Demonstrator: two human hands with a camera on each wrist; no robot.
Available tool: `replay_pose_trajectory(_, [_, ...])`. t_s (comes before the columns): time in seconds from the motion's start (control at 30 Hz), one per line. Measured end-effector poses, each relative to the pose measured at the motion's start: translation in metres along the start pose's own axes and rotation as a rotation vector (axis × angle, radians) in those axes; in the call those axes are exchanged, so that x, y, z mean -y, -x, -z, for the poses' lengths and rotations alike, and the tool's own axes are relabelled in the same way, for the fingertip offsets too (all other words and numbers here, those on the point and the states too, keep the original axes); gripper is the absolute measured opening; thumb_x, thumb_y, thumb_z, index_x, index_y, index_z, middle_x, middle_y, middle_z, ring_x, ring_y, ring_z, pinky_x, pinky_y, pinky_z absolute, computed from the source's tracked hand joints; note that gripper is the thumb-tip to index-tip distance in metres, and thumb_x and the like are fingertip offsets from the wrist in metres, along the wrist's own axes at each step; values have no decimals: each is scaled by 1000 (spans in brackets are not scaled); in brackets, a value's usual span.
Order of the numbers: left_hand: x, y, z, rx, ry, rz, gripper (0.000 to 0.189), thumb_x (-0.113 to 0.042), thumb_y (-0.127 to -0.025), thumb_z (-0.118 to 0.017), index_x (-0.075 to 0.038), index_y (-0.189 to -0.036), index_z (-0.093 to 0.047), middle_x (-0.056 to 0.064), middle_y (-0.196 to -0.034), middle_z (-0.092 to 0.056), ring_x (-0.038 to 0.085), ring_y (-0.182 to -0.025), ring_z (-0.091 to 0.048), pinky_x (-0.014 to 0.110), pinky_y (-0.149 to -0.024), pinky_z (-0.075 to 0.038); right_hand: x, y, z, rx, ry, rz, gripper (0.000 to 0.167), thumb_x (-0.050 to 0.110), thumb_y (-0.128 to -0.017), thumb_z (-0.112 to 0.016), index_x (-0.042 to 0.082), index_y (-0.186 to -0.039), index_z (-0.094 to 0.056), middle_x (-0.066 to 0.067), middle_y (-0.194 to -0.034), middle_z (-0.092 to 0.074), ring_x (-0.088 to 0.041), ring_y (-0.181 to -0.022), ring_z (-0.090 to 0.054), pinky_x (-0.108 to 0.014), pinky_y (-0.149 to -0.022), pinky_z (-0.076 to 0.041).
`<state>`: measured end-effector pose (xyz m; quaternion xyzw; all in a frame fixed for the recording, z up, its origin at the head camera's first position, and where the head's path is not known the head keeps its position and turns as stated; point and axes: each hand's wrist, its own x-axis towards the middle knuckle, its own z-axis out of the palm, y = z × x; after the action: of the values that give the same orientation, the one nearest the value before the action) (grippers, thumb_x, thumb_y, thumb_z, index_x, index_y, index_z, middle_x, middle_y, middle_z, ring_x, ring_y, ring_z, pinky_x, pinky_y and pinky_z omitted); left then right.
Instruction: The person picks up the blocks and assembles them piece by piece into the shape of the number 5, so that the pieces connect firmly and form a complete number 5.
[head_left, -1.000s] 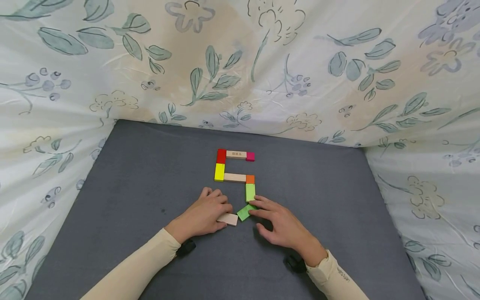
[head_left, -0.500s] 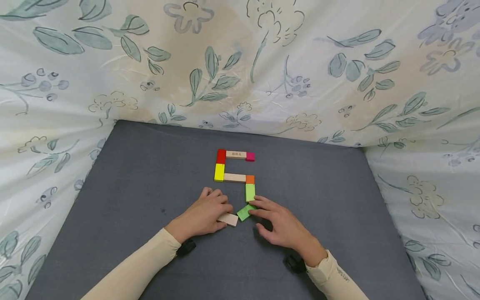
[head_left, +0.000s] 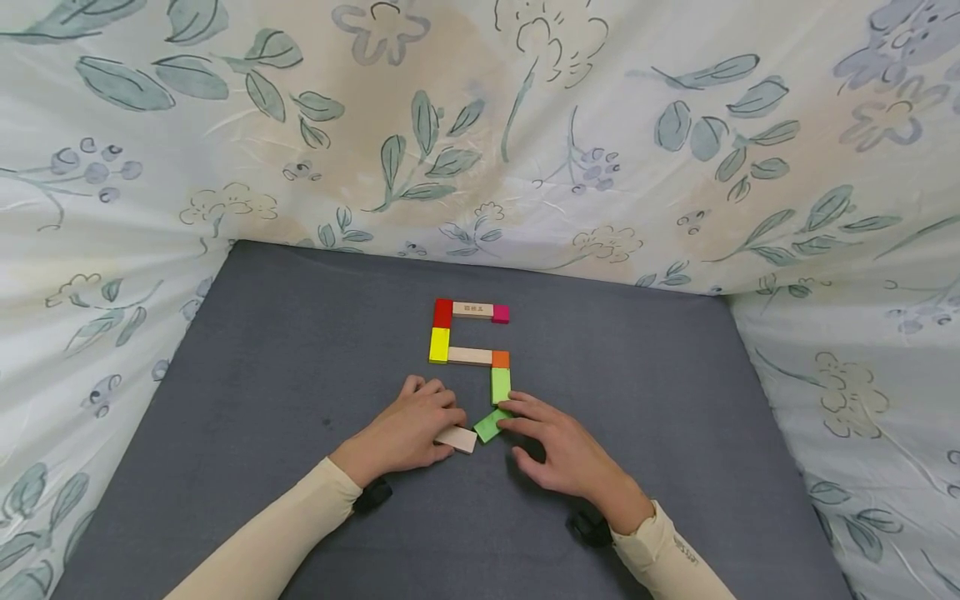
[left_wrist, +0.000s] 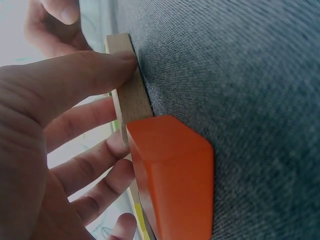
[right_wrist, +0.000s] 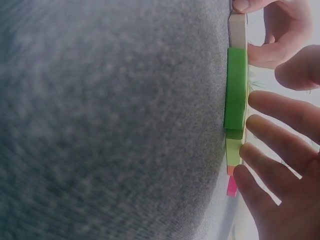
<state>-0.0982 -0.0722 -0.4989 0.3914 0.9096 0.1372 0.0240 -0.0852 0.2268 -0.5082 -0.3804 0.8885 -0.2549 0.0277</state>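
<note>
My left hand (head_left: 405, 429) pinches a plain wooden block (head_left: 460, 439) between thumb and fingers, flat on the table. In the left wrist view, an orange-red block (left_wrist: 175, 175) lies under that palm, at the wooden block's near end; the head view hides it behind the hand. The fingertips of my right hand (head_left: 558, 442) rest on a green block (head_left: 487, 427), their thumb apart from it. This green block lies slanted, one corner at the lower end of a light green block (head_left: 500, 385) and its other end close to the pinched wooden block.
Beyond the hands, a bent row of blocks continues: orange (head_left: 501, 358), plain wood (head_left: 470, 356), yellow (head_left: 438, 344), red (head_left: 442, 313), printed wood (head_left: 472, 309) and pink (head_left: 501, 313). Floral cloth (head_left: 480, 192) hangs around the dark grey table (head_left: 637, 358).
</note>
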Motion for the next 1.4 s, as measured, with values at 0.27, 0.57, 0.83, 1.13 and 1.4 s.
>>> replay_pose_trajectory(0.27, [1, 3, 1, -46, 53, 12, 37, -44, -90, -90, -21, -118, -81, -3, -106, -65, 19, -104, -54, 49, -95, -42, 1, 1, 0, -25, -10, 0, 37, 16, -98, -76, 13, -135, -76, -2, -156, -58, -23, -151, -47, -54, -114, -48])
replay_pose_trajectory(0.57, [11, 9, 13, -85, 105, 50, 43, -42, -94, -87, -14, -125, -80, 0, -106, -63, 19, -98, -52, 41, -86, -48, 2, -1, 0, -33, 1, -5, 35, 19, -99, -76, 13, -133, -77, -1, -154, -60, -22, -149, -48, -53, -116, -46])
replay_pose_trajectory(0.83, [29, 21, 31, -105, 136, 157, 45, -42, -96, -85, -14, -130, -78, 2, -113, -65, 21, -101, -54, 41, -88, -51, 1, -1, -1, -58, 30, 12, 34, 22, -99, -76, 14, -132, -78, -5, -152, -60, -25, -146, -52, -53, -115, -47])
replay_pose_trajectory(1.13, [40, 45, 38, -65, 215, 177, 50, -39, -92, -90, -16, -134, -77, 0, -121, -64, 20, -109, -54, 42, -90, -54, 7, -1, 1, -92, 67, 33, 40, 22, -98, -77, 15, -137, -75, -5, -150, -61, -26, -142, -54, -54, -111, -50])
replay_pose_trajectory(1.4, [33, 57, 35, -3, 257, 107, 36, -16, -93, -83, -20, -129, -79, -2, -126, -62, 19, -111, -54, 40, -88, -56, 16, -1, 1, -75, 85, 75, 40, 22, -98, -75, 14, -137, -75, -6, -145, -62, -22, -136, -55, -50, -107, -53])
